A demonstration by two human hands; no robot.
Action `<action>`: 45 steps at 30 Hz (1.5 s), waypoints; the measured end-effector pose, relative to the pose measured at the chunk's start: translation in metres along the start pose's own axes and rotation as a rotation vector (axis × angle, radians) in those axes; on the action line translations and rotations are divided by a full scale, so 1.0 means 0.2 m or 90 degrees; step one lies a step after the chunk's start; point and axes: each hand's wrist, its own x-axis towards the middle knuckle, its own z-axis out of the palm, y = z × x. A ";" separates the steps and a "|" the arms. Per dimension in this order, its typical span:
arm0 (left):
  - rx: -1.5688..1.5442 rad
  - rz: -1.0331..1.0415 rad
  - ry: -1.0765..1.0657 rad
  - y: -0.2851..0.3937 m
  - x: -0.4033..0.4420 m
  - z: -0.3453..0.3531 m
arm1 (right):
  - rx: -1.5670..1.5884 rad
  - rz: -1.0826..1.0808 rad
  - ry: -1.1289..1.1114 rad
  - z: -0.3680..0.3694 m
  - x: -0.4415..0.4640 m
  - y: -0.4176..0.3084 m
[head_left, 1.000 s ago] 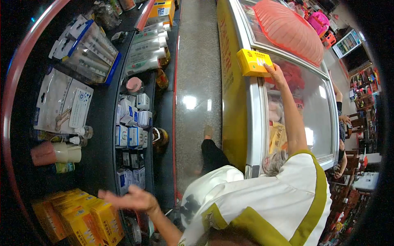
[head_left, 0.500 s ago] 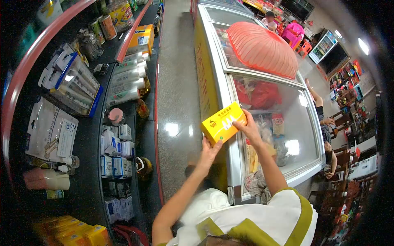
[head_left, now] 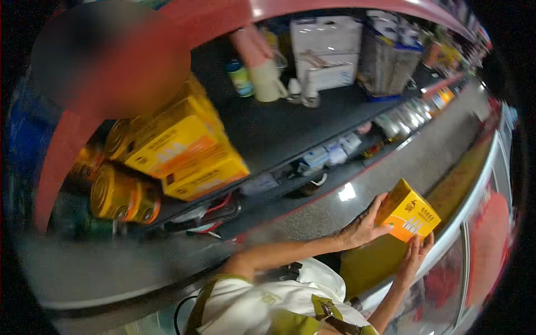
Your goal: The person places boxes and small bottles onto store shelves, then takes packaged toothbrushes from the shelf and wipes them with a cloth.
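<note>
A: How is the yellow box [head_left: 407,209] held?
B: Clamped at 2 sides: left side by left hand [head_left: 363,226], near edge by right hand [head_left: 416,255].
A: Location?
B: Held up at right, near freezer [head_left: 365,263]. Similar cartons [head_left: 180,149] stacked at left on shelf [head_left: 271,131].

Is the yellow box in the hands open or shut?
Shut, it seems: no raised flap shows on the held box; its far side is hidden.
</note>
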 end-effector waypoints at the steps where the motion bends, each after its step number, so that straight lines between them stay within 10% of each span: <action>1: 0.011 0.024 0.021 0.11 -0.03 -0.01 | 0.030 0.000 -0.025 0.04 0.01 -0.07; 18: 0.602 0.202 0.689 1.30 -0.71 -0.95 | 0.147 -0.140 -0.688 1.84 -0.14 -0.64; 36: 0.766 0.099 0.666 1.54 -0.90 -1.89 | 0.181 -0.225 -0.716 2.68 -0.29 -0.54; 42: 0.837 0.041 0.686 1.52 -0.88 -1.93 | 0.059 -0.552 -0.669 2.81 -0.21 -0.39; 45: 0.884 0.110 0.742 1.46 -0.89 -2.05 | -0.044 -0.318 -0.739 2.90 -0.22 -0.35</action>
